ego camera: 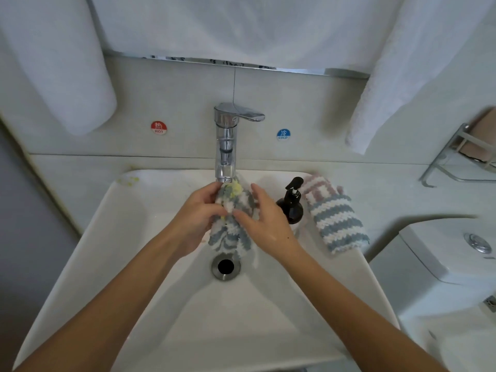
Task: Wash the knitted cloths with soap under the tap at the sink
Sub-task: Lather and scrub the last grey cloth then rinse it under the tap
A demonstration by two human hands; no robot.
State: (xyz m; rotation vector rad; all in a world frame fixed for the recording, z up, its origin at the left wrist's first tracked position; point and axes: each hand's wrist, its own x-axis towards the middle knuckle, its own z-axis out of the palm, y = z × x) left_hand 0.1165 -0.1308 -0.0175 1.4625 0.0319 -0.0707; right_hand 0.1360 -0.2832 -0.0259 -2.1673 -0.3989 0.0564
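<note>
A grey-and-white striped knitted cloth point(228, 234) with a yellow patch at its top hangs over the white sink point(150, 264), just under the chrome tap point(226, 146). My left hand point(200, 218) grips its left side. My right hand point(264, 218) holds its right side, thumb pinching the cloth's middle and fingers reaching up behind it. A black soap pump bottle point(291, 205) stands on the sink's right rim. Beside it lie a blue-and-white striped cloth point(338, 224) and a pink-and-white one point(318, 186). Running water cannot be made out.
The drain point(225, 266) is open below the cloth. White towels point(61, 65) hang on the wall at left and right. Hot and cold stickers flank the tap. A metal wall rack point(456, 157) and a toilet cistern point(456, 253) are on the right. Yellow specks mark the sink's back left corner.
</note>
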